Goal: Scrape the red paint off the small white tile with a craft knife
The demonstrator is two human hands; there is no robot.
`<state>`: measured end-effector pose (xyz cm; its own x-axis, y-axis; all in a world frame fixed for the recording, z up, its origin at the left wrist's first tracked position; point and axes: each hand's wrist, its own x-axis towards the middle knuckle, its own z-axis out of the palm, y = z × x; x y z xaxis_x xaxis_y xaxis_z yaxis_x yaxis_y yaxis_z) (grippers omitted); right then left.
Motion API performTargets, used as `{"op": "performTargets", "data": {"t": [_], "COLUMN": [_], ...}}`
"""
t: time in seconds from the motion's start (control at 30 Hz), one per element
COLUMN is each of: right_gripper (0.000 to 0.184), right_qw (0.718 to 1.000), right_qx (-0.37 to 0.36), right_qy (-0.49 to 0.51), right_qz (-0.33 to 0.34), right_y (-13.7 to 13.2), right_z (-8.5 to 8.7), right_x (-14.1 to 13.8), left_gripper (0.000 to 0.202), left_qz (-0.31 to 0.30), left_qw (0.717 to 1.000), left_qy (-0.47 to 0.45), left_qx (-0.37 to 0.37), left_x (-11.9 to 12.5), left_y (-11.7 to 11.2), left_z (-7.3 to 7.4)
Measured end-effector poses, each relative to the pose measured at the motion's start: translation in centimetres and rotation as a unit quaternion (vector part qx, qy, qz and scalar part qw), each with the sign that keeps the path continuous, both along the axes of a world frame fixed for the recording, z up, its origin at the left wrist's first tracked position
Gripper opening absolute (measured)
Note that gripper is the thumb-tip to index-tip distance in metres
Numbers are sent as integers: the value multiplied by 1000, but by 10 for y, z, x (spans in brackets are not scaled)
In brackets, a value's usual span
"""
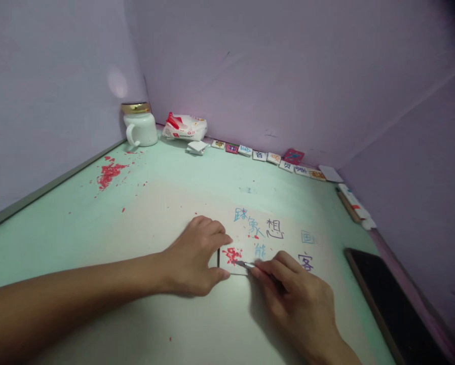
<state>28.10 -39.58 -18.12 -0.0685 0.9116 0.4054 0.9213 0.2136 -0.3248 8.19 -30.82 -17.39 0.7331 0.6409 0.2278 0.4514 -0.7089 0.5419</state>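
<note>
White tile (233, 259) w/ red marks lies flat on counter (166, 197), front-centre, left hand (197, 256) pinching its left edge, right hand (292, 299) clenched on thin metal tool (246, 264), tip on tile; prob. light, stiff, slidey, so grip by edges; tool shaft hidden in fingers, marks too blurred to read.

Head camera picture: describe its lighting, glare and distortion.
Head view: dim, purple-tinted light; a pale glare spot on the wall; wide-lens stretch toward the edges; top right corner dark; left hand pinching the tile and right hand gripping the thin tool look sharp.
</note>
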Motion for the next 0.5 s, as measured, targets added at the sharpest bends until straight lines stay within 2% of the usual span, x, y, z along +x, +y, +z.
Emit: {"op": "performTargets", "data": {"t": [0.23,0.37,0.5], "right_gripper": [27,30,35], "right_qw": [996,999,999], "right_qx": [16,-3,-14], "right_qy": [76,38,-1], "right_qz": [-39,-3,-29], "right_y": [-1,-4,-3], "right_z": [6,5,4], "right_x": [4,0,-5], "left_gripper": [43,43,38], "left_qz": [5,6,-8], "left_qw": [1000,1000,1000], "left_qy": [12,0,0], "left_qx": [-25,-11,-5], "left_x": [1,0,-1], "left_y": [0,-1,-1], "left_z": [3,1,0]}}
